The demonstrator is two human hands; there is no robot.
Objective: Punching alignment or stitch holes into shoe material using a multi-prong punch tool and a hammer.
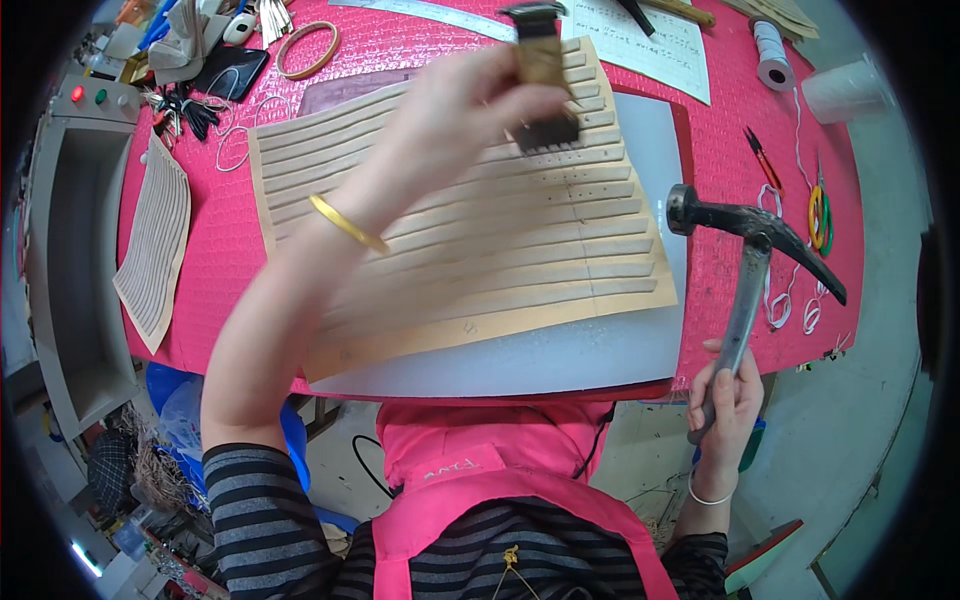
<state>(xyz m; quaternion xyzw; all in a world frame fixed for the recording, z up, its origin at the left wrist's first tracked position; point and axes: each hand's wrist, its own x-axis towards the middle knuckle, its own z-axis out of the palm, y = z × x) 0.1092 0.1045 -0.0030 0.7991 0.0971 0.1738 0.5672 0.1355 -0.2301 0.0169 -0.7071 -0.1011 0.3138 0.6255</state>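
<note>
My left hand [455, 115] is closed around a multi-prong hole punch [541, 55], its row of teeth pointing down above the sheet's upper right part. Some motion blur softens the hand and arm. Under it lies a tan sheet [420, 342] with many parallel beige strips [610, 228]; small dark holes dot several strips near their right ends. A white cutting board [520, 362] supports the sheet. Off to the right, my right hand [728, 400] grips the handle of a claw hammer [752, 275], head up, near the table's front edge. My left forearm hides part of the strips.
On the pink-covered table [720, 130], another striped sheet [158, 245] lies left. Scissors [820, 215], red snips [763, 160], white cord and a thread spool [773, 55] sit right. A ruler [430, 15], tape ring [308, 50] and black pouch [232, 73] are toward the back.
</note>
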